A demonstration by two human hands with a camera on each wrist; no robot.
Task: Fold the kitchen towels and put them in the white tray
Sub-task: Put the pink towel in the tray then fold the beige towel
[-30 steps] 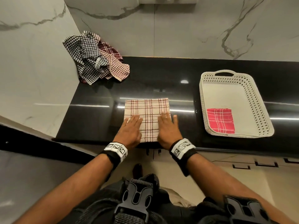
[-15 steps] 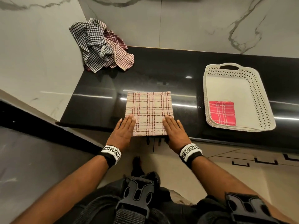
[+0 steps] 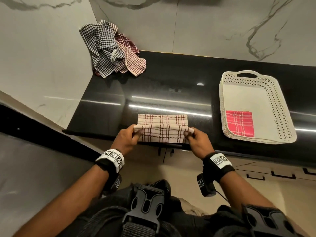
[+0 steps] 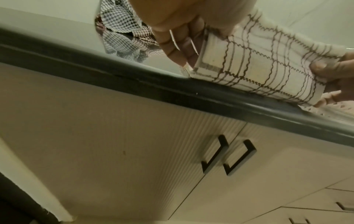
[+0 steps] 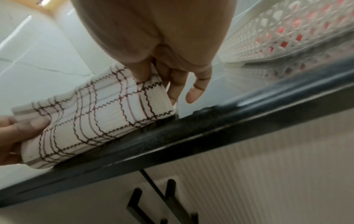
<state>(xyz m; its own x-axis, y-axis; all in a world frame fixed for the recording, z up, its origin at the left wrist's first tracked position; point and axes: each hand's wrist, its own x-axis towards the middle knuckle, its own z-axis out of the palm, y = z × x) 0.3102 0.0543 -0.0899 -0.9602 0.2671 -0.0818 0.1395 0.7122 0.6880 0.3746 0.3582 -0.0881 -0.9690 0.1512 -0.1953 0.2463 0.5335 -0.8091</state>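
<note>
A cream towel with dark red checks point(image 3: 163, 129) point(image 4: 254, 63) point(image 5: 99, 119) lies at the front edge of the black counter point(image 3: 162, 93). Its near half is lifted and turned toward the far half. My left hand point(image 3: 135, 134) point(image 4: 180, 45) pinches the near left corner, and my right hand point(image 3: 189, 134) point(image 5: 162, 75) pinches the near right corner. The white perforated tray point(image 3: 280, 106) point(image 5: 287, 30) stands to the right with a folded red checked towel point(image 3: 239, 123) in its near left corner.
A heap of several crumpled checked towels point(image 3: 111, 50) point(image 4: 124, 37) sits in the back left corner against the marble wall. Below the counter edge are cabinet doors with black handles point(image 4: 228, 156) point(image 5: 153, 201).
My hands went from lying flat on the towel to pinching its near corners. They have lifted the near edge up and toward the far edge. The camera view has tilted down.
</note>
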